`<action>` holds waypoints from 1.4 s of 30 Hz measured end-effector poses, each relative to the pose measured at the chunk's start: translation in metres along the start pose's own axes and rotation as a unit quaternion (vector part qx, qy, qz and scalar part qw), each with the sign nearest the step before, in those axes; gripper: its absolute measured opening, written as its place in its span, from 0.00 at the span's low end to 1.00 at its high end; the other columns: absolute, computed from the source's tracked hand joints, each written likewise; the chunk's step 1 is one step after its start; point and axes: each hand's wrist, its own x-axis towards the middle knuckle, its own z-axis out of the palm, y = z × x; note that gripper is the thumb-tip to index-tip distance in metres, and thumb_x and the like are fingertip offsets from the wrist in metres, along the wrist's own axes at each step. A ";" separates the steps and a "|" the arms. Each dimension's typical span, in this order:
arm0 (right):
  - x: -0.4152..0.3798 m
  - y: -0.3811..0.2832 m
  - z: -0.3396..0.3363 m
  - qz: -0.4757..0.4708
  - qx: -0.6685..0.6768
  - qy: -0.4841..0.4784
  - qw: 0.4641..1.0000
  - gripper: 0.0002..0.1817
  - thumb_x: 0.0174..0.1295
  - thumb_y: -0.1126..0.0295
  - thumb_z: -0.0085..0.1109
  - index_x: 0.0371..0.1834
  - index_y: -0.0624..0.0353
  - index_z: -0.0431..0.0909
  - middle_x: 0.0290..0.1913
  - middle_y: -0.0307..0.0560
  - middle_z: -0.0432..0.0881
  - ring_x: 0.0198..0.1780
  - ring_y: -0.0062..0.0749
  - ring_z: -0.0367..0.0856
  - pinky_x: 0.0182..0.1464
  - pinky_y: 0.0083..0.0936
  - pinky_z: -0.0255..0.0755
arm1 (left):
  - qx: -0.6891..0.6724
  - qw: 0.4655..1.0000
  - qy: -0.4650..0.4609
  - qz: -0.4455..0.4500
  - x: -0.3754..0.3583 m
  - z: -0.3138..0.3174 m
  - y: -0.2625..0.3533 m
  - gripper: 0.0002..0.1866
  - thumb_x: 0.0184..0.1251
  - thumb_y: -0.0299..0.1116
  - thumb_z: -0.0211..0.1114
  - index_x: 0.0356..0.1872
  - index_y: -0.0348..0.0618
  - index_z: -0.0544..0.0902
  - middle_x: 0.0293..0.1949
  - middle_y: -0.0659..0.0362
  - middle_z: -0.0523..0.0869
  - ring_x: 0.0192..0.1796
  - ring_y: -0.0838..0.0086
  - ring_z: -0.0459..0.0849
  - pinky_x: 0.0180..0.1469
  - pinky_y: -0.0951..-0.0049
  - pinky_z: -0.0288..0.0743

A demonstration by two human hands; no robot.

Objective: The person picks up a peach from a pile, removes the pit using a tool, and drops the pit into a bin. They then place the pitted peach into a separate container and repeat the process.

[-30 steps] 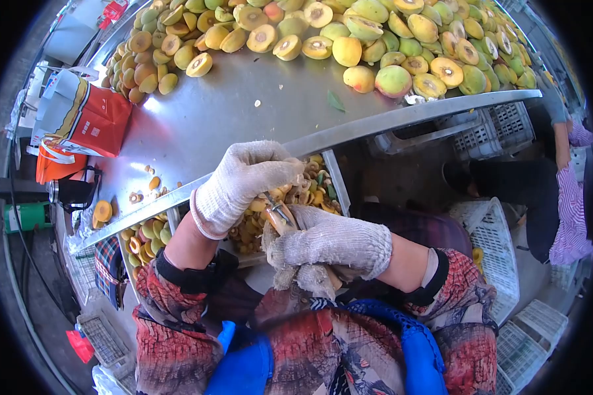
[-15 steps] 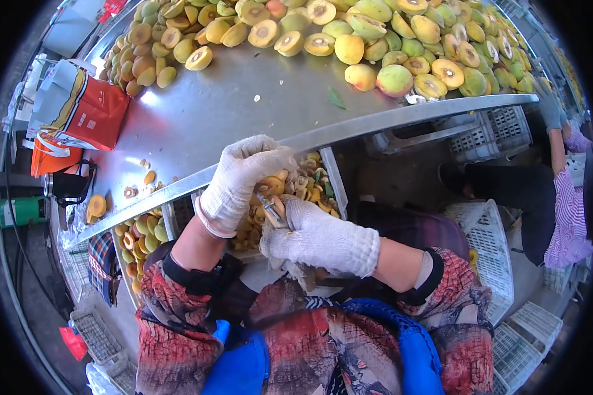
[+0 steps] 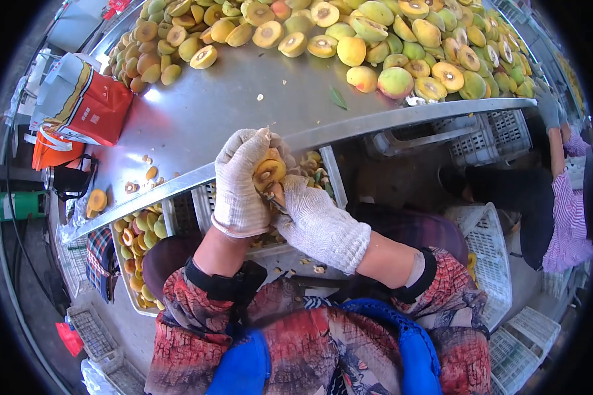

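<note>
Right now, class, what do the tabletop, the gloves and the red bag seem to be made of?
Tabletop: metal, probably steel, smooth, semi-glossy; grey with bright glare.
Gloves: likely knitted cotton or a blend, matt; knit texture shows.
Red bag: coated paper or plastic, unclear which; smooth, with sharp folds.

The left hand (image 3: 242, 181) covers part of a fruit half (image 3: 269, 172), and the right hand (image 3: 324, 227) hides most of a metal tool (image 3: 282, 209) — its full shape cannot be told. Both partly block the crate (image 3: 337, 179) below. The fruit heap (image 3: 351, 51) leaves the top edge; dark vignetting cuts off a co-worker (image 3: 566, 224) — lettering on the red bag (image 3: 102, 108) is illegibly small.
</note>
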 end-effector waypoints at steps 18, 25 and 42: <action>-0.026 -0.021 -0.046 0.131 0.656 -0.217 0.711 0.09 0.62 0.68 0.58 0.40 0.60 0.74 0.28 0.44 0.80 0.22 0.19 0.76 0.23 0.16 0.72 | 0.196 0.975 -0.103 0.012 -0.010 0.021 0.027 0.13 0.61 0.37 0.61 0.31 0.34 0.76 0.30 0.49 0.82 0.30 0.68 0.82 0.36 0.70 0.78; -0.020 -0.013 -0.049 0.186 0.632 -0.291 0.694 0.14 0.60 0.67 0.62 0.46 0.60 0.73 0.35 0.40 0.78 0.35 0.21 0.77 0.37 0.19 0.74 | 0.132 0.988 -0.064 0.057 -0.011 0.011 0.007 0.20 0.65 0.47 0.58 0.33 0.34 0.76 0.29 0.49 0.81 0.32 0.65 0.82 0.37 0.71 0.77; -0.009 0.002 0.005 -0.052 -0.062 0.066 0.994 0.18 0.58 0.66 0.56 0.49 0.64 0.71 0.42 0.64 0.76 0.44 0.58 0.78 0.47 0.45 0.74 | 0.024 0.997 0.032 0.067 -0.017 0.003 0.004 0.09 0.68 0.35 0.59 0.37 0.39 0.78 0.32 0.54 0.82 0.34 0.69 0.82 0.39 0.70 0.79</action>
